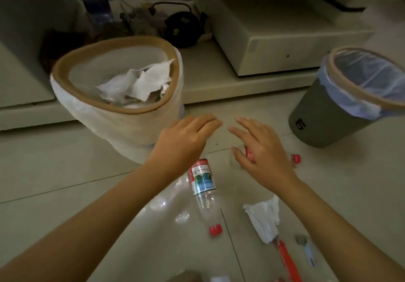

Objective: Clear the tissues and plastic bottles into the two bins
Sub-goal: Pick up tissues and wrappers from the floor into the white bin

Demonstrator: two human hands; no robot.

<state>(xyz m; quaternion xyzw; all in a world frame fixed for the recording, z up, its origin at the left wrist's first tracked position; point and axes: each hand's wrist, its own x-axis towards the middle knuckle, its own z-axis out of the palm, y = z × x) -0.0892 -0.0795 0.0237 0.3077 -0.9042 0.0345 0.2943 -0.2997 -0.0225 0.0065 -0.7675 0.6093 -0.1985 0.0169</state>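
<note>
Here, at ten o'clock, a white-lined bin (pixel 122 97) holding crumpled tissues (pixel 140 82); at two o'clock, a grey bin (pixel 324 115) with a blue liner. Centre frame, left hand (pixel 184 141) and right hand (pixel 263 150) spread flat, fingers straight, gripping nothing, the right over a bottle (pixel 294 159). Toward six o'clock on the floor, another bottle (pixel 203 192), then a tissue (pixel 265 218).

tiled floor (pixel 65 167) | two bins (pixel 118 97) | bottles (pixel 203 185) | tissue (pixel 263 216)

Glossy tile floor (pixel 65 167); clear plastic bottle (pixel 205 196); crumpled paper tissue (pixel 264 218).
</note>
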